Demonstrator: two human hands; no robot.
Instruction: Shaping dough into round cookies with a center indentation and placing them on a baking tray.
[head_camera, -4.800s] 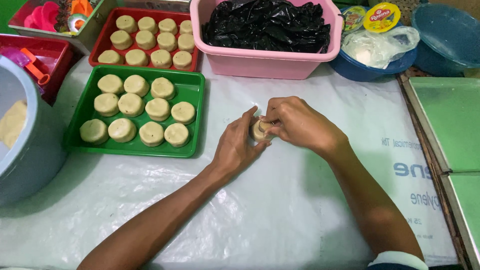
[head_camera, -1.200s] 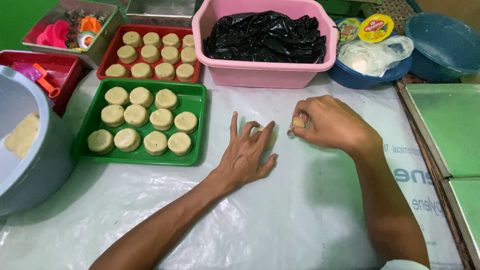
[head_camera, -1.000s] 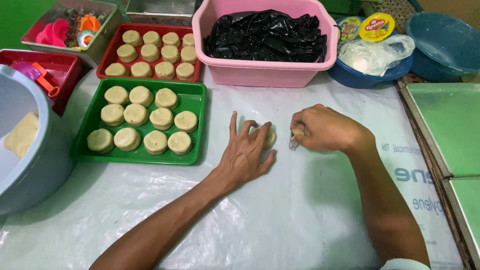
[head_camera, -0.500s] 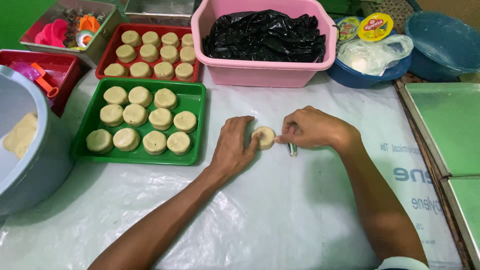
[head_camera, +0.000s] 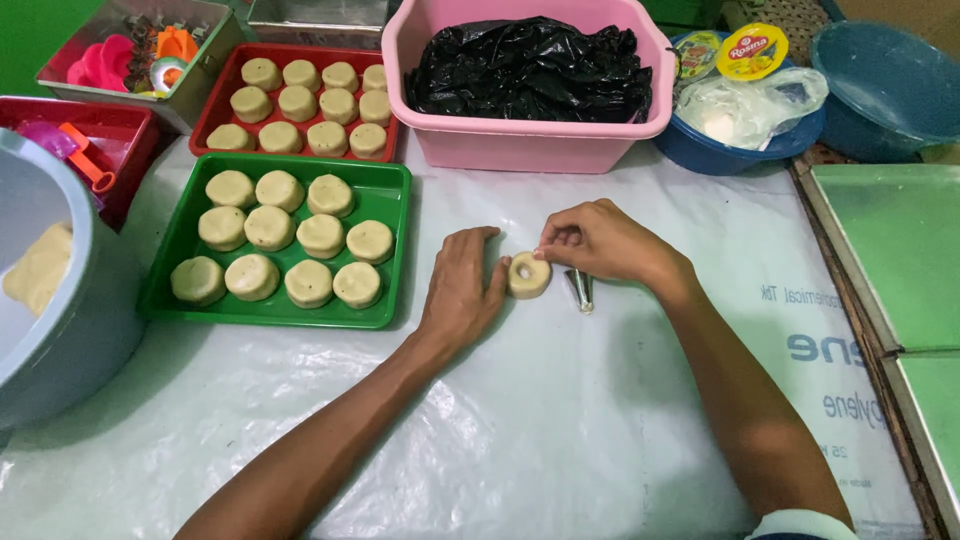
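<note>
At the far left of your table, which is covered in clear plastic sheeting, sits a big grey bowl with a lump of pale dough inside. Behind it is a red bin holding a few plastic tools, and a metal box of coloured cutters. Next comes the green tray, carrying ten round dough pieces in rows, with a red tray of similar pieces just behind it.

Your left hand lies on the sheeting just right of the green tray, palm down, fingers held close together and curved, their tips against the left side of the dough round. That round sits on the table between your two hands and has a small hollow in its top. Your right hand comes in from the other side, fingers bent and bunched, with thumb and forefinger tips at the round's upper right edge. Whether they pinch it or only touch it, you cannot tell from here. A small metal cone lies on the sheeting just beside the round, under your right hand.

Behind your hands stands a pink tub filled with crumpled black plastic. Right of it is a blue bowl with a clear bag and round lidded tubs, then another blue bowl. Green trays line the right edge.
</note>
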